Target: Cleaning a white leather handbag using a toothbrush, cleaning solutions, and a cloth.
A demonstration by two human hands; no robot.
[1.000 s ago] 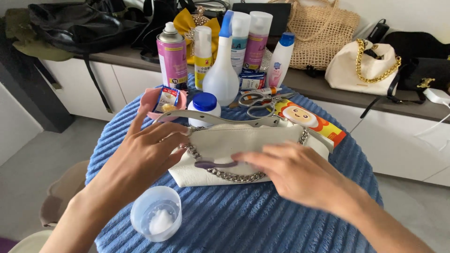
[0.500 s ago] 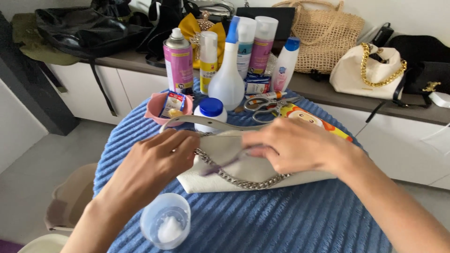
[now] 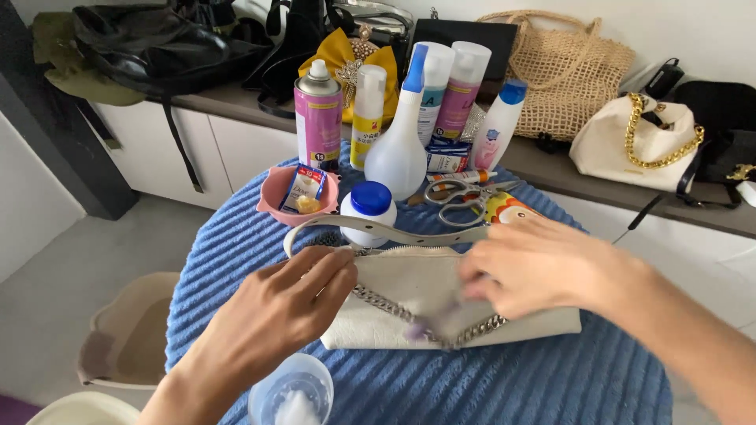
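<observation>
1. R hand is blurred over the top edge of the cream handbag; its grip seems pinched on a small purple tool, prob a brush, but can't tell for sure.
2. L hand lies flat on the bag's left end, fingers loosely spread, pinning it, holding nothing.
3. Bag lies flat mid-counter on the blue ribbed cloth, chain strap draped across its front.
4. To do it well, I'd judge: keep L pressure firm, short light strokes, work around the chain links.
5. Clear cup w/ white stuff sits by the L wrist, near the edge; an elbow could tip it.
6. Behind the bag: blue-lid jar, pink bowl, scissors, spray bottle; close, so a wide R sweep may knock them.
</observation>
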